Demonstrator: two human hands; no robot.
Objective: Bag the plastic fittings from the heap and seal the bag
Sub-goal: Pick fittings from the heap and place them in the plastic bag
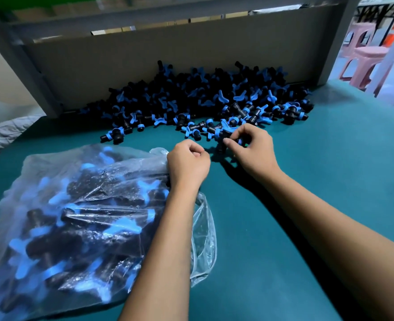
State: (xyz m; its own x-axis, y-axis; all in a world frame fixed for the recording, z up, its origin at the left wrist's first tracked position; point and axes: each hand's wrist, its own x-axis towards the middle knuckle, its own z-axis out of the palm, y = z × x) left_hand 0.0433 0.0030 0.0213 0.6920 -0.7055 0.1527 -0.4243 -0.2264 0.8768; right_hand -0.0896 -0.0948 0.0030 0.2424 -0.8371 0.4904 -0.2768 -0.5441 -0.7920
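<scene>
Fittings at the heap's edge are pinched by the right hand; left hand grips the bag.

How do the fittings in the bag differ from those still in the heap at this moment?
The bagged fittings lie under wrinkled clear plastic on the near left of the table, blurred by glare; the heap lies loose and uncovered against the far board. The left hand grips the bag; the right hand picks at the heap's near edge. Both are black with blue wings.
</scene>
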